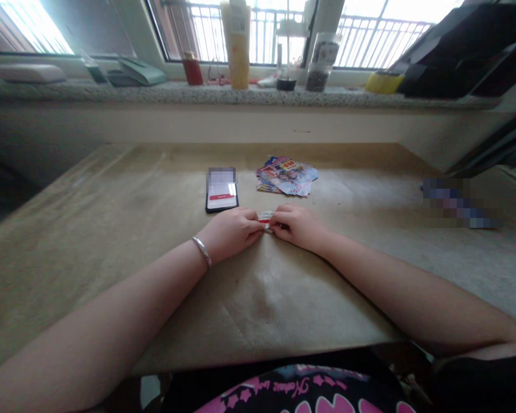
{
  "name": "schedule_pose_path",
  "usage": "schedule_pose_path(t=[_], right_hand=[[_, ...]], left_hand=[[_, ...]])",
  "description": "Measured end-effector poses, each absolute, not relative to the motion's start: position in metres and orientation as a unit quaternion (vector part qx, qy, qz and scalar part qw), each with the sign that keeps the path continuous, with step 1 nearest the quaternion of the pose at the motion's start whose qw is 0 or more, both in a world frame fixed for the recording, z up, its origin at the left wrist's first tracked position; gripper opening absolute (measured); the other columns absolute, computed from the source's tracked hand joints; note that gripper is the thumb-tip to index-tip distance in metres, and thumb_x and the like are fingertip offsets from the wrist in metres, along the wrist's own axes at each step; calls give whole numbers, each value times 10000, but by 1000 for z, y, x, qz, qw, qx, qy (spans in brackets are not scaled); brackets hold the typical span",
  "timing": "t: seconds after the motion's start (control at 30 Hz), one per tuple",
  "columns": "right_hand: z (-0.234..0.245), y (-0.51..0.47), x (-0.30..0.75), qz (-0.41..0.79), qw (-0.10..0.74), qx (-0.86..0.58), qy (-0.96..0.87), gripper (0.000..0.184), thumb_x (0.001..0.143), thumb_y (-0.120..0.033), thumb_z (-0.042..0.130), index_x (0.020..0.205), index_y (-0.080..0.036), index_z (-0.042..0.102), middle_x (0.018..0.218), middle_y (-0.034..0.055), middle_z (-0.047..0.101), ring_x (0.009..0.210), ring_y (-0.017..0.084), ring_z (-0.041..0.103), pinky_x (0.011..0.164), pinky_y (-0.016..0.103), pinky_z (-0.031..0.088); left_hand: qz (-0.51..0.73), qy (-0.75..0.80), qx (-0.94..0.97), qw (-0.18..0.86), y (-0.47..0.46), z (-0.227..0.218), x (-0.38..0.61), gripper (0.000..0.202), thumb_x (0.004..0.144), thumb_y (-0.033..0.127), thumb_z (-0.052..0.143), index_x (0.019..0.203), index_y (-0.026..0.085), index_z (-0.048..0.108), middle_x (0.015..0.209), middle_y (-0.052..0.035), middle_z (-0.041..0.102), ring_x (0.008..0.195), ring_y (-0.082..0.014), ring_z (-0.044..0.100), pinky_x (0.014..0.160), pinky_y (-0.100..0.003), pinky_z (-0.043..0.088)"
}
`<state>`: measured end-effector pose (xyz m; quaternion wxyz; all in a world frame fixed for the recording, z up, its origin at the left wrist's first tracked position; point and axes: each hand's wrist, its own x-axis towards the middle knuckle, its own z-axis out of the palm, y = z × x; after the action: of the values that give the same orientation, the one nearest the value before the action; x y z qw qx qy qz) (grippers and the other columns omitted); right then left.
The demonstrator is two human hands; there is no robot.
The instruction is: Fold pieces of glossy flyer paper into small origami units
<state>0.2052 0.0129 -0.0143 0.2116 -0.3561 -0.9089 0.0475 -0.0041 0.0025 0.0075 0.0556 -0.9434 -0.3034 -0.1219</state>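
Head camera view: a small white-and-red paper piece (265, 217) sits low over the middle of the table, pinched between both hands. The left hand (232, 232) closes its fingertips on the piece's left edge and the right hand (298, 227) closes on its right edge, knuckles almost touching. Fingers cover most of it, so I cannot tell whether it is a card, a sticker or a sealed packet, nor whether it has been torn or opened. Judging by that, the handling looks to be at an early point, with only this one piece in hand. A thin silver bangle (202, 251) circles the left wrist. Just beyond the hands a black smartphone (221, 190) lies flat, screen lit. To its right, near but apart, is a loose pile of colourful printed cards (287, 176), fanned and untouched by either hand. All of this rests on the brown paper-covered table (112, 229). Further back, on the speckled stone windowsill (155, 93), stand a tall yellow bottle (237, 46), a small red jar (192, 70) and a clear plastic container (322, 62).
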Motion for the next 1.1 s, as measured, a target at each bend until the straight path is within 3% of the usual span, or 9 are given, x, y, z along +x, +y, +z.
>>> schedule_pose_path(t=[0.3,0.47,0.7,1.1], right_hand=[[-14,15,206,85,209,-382,-896,132,835,-191,518,824,-156,645,795,59,626,766,162,541,703,255,390],[-13,16,211,118,200,-397,-888,138,842,-211,530,821,-160,657,791,53,642,743,152,551,667,246,380],[-11,17,213,170,207,-412,-871,108,817,-201,565,767,-159,651,689,9,603,638,111,495,599,219,338],[-19,22,216,178,242,-418,-857,52,794,-199,575,820,-168,608,652,-24,562,606,104,470,569,212,324]], left_hand=[[-124,-300,-944,56,2,9,-5,203,897,239,504,911,179,698,797,-39,648,717,-152,589,657,-253,446],[-146,-256,-954,47,6,7,-9,241,886,215,497,1068,186,652,825,-35,674,735,-149,609,669,-251,463],[-145,-222,-961,85,7,2,-11,288,923,221,434,1129,196,633,868,-50,683,760,-137,620,679,-239,478],[-134,-242,-954,117,10,-1,-7,302,919,196,419,1109,221,653,800,-32,641,721,-133,584,649,-242,464]])
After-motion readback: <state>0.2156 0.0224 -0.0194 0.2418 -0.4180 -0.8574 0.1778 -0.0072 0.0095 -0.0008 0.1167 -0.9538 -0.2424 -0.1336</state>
